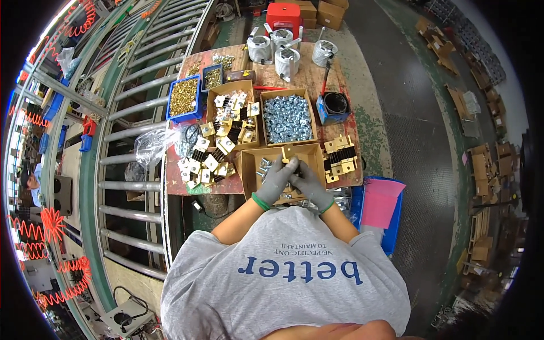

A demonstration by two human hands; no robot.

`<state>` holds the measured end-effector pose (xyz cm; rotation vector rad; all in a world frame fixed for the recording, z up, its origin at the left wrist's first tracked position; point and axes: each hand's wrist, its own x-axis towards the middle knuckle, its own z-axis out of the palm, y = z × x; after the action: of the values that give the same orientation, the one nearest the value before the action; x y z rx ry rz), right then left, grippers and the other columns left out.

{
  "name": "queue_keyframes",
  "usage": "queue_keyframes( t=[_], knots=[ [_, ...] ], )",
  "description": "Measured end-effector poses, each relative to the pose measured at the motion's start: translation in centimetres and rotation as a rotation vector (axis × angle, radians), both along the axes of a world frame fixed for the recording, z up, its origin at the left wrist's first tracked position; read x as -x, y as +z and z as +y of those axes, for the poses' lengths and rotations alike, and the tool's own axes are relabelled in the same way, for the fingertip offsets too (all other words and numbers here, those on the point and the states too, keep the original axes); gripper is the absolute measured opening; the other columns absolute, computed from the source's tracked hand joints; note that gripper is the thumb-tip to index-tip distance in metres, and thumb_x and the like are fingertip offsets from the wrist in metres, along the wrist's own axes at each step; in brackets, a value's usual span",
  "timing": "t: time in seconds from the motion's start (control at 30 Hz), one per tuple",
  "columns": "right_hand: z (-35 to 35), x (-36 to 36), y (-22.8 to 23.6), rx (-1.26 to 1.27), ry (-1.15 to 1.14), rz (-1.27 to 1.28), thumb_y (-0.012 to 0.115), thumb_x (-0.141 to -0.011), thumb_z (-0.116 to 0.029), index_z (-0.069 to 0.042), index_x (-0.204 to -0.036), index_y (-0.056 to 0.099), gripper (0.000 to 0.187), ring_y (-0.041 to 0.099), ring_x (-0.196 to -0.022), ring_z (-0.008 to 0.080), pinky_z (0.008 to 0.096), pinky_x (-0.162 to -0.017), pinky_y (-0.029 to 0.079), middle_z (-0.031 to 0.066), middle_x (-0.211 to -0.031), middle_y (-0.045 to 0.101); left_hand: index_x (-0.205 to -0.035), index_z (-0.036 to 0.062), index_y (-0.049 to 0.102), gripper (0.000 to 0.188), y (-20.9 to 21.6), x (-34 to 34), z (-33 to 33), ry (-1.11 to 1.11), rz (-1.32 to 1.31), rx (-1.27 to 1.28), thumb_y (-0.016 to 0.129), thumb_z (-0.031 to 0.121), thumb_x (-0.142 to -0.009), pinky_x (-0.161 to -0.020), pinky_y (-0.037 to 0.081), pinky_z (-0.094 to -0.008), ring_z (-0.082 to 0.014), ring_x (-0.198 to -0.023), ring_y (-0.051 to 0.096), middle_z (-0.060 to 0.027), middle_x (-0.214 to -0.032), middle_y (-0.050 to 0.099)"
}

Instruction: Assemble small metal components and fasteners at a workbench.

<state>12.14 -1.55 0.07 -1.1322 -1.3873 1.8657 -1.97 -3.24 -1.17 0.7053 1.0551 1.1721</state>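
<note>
Both my hands wear grey gloves with green cuffs and meet over an open cardboard box (248,175) at the table's near edge. A small brass block (287,153) sticks up from the fingers of my left hand (273,182), which is closed on it. My right hand (311,187) is closed against the left one; its fingertips are partly hidden, and I cannot make out what they hold. Silver bolts (263,166) lie in the box beside my left hand. Right of the box sits a brass-and-black assembly (340,157).
Beyond are a box of zinc-coloured nuts or washers (287,118), a box of brass assemblies (233,107) and a blue bin of brass parts (184,96). A black pot (335,103) holds a brush. White coiled units (287,63) stand farther back. A roller conveyor (133,186) runs along the left.
</note>
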Motion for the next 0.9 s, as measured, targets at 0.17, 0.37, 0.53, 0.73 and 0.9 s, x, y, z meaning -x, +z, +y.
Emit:
queue_keyframes(
  t=[0.17, 0.37, 0.53, 0.73, 0.9],
  knots=[
    [2.1, -5.2, -2.9, -0.109, -0.295, -0.165, 0.067, -0.088, -0.024, -0.003, -0.116, 0.060, 0.036, 0.054, -0.077, 0.0092, 0.0263, -0.062, 0.046, 0.0037, -0.101, 0.061, -0.141, -0.0027, 0.041, 0.058, 1.8, 0.1, 0.3, -0.131, 0.210, -0.100, 0.059, 0.031, -0.097, -0.087, 0.049, -0.0295, -0.0149, -0.104, 0.057, -0.0098, -0.115, 0.061],
    [6.7, -15.3, -3.3, -0.213, -0.683, -0.332, 0.068, -0.087, -0.026, -0.004, -0.100, 0.061, 0.026, 0.052, -0.061, 0.0084, 0.0271, -0.053, 0.043, 0.0002, -0.076, 0.059, -0.136, -0.0055, 0.048, 0.053, 2.1, 2.2, 0.4, 0.012, 0.200, -0.065, 0.061, 0.025, -0.095, -0.099, 0.045, -0.0310, -0.0188, -0.115, 0.057, -0.0140, -0.127, 0.058],
    [10.1, -19.3, -7.4, -0.093, -0.679, -0.440, 0.070, -0.085, -0.027, -0.002, -0.096, 0.066, 0.028, 0.055, -0.060, 0.0105, 0.0282, -0.053, 0.044, 0.0022, -0.075, 0.062, -0.131, -0.0046, 0.053, 0.046, 1.3, 3.8, -0.4, 0.136, 0.218, -0.039, 0.061, 0.022, -0.095, -0.096, 0.045, -0.0298, -0.0166, -0.112, 0.057, -0.0114, -0.122, 0.061],
    [13.6, -22.2, -13.6, -0.096, -0.515, -0.520, 0.069, -0.086, -0.034, 0.001, -0.114, 0.067, 0.045, 0.064, -0.091, 0.0201, 0.0318, -0.082, 0.048, 0.0123, -0.105, 0.071, -0.130, -0.0050, 0.053, 0.046, 1.4, 4.8, -0.4, 0.227, 0.257, -0.059, 0.062, 0.022, -0.095, -0.095, 0.046, -0.0293, -0.0169, -0.112, 0.058, -0.0120, -0.122, 0.062],
    [13.9, -20.0, -13.3, -0.236, -0.575, -0.555, 0.064, -0.089, -0.032, 0.002, -0.116, 0.065, 0.043, 0.065, -0.095, 0.0256, 0.0357, -0.084, 0.048, 0.0146, -0.107, 0.071, -0.131, -0.0046, 0.053, 0.049, 0.2, 7.4, -0.3, 0.342, 0.420, -0.081, 0.064, 0.024, -0.093, -0.098, 0.046, -0.0316, -0.0209, -0.115, 0.059, -0.0167, -0.125, 0.062]
  ],
)
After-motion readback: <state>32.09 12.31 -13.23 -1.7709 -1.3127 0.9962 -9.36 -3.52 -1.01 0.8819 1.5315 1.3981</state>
